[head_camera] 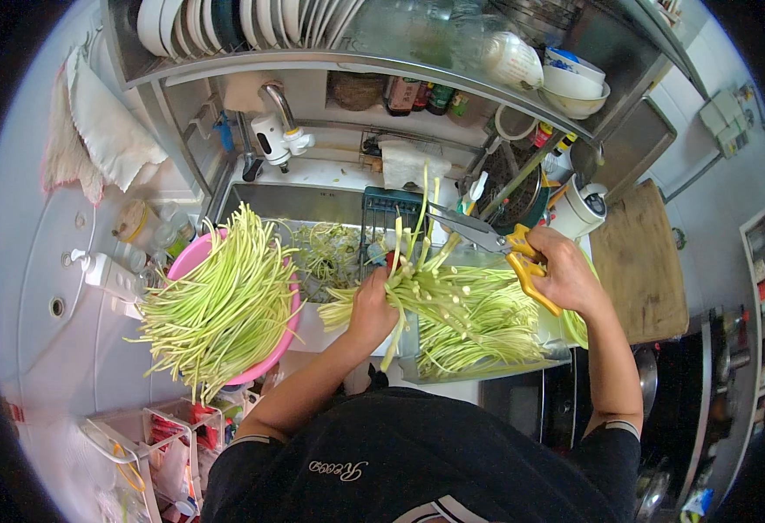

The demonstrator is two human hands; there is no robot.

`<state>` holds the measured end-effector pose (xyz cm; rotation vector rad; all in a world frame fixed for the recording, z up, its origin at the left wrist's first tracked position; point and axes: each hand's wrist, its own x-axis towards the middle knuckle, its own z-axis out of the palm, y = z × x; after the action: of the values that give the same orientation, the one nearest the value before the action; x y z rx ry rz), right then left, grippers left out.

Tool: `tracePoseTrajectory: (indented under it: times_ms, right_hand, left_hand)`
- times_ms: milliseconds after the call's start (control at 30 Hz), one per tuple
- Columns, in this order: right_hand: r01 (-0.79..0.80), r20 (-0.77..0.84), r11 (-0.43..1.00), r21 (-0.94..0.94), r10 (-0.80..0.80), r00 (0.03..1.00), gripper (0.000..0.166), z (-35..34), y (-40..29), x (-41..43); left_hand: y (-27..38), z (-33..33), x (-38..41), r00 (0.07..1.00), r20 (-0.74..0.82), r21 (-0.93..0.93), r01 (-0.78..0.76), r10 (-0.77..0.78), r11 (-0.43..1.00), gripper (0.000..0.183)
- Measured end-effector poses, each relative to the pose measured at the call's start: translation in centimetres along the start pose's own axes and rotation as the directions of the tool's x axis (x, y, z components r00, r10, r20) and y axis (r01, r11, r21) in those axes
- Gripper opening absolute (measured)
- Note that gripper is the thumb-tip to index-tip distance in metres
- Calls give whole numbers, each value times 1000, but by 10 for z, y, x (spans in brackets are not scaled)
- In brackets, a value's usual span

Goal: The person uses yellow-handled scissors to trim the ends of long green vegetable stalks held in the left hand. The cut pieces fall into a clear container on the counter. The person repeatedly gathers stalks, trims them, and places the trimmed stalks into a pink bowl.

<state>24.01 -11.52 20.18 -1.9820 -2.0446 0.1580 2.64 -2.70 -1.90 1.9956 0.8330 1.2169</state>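
Observation:
My left hand grips a bundle of pale green vegetable stems, whose cut ends fan out to the right. A few longer stalks stick up above the rest. In my right hand are scissors with yellow handles, their dark blades parted beside the upright stalks. Below the bundle, more long stems lie in a translucent plastic bin. On the left, a pink basin is heaped with similar thin stems that hang over its rim.
Behind the hands is a steel sink with stem scraps and a dark green rack. A faucet stands above it. A dish shelf overhangs the back. At right are a white kettle and a wooden cutting board.

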Motion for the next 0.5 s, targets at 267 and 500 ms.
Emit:
tracePoseTrajectory:
  times_ms: [267,500]
  right_hand:
    - [38,54,999,-10,-38,998,25,-15,-3,-18]
    - [113,58,990,-88,-108,992,24,-12,-9,-17]
  left_hand:
    - [-8,12,-1,998,13,-15,-54,54,998,35]
    - [0,10,-5,998,61,-36,-30,32,999,37]
